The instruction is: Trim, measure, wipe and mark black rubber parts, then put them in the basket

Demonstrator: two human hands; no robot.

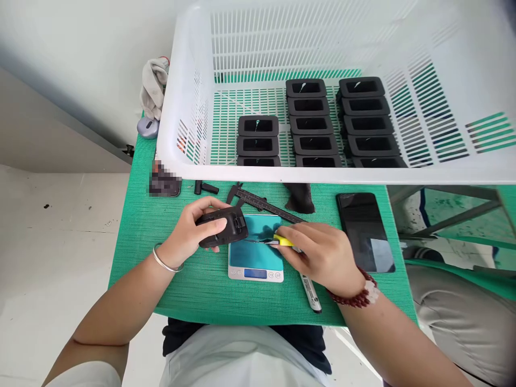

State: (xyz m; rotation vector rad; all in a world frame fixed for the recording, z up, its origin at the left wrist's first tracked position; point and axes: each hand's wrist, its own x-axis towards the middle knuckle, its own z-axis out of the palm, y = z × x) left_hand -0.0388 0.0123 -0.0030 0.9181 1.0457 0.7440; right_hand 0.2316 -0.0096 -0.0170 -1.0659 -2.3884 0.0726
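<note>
My left hand (pixel 187 231) grips a black plastic frame part (pixel 224 226) and holds it over the left edge of a small digital scale (pixel 255 258). My right hand (pixel 322 252) holds a small yellow-handled blade tool (pixel 282 241), whose thin metal tip points left toward the black part. Both hands hover just above the scale's blue-green platform. A silver bangle is on my left wrist and a dark red bead bracelet on my right.
A large white slotted basket (pixel 193 80) at the back holds three rows of several black frame parts (pixel 309 124). On the green mat (pixel 137 226) lie a black caliper (pixel 262 203), a phone (pixel 365 231), a marker pen (pixel 311 293), a small black piece (pixel 206 188) and a grey glove (pixel 152 86).
</note>
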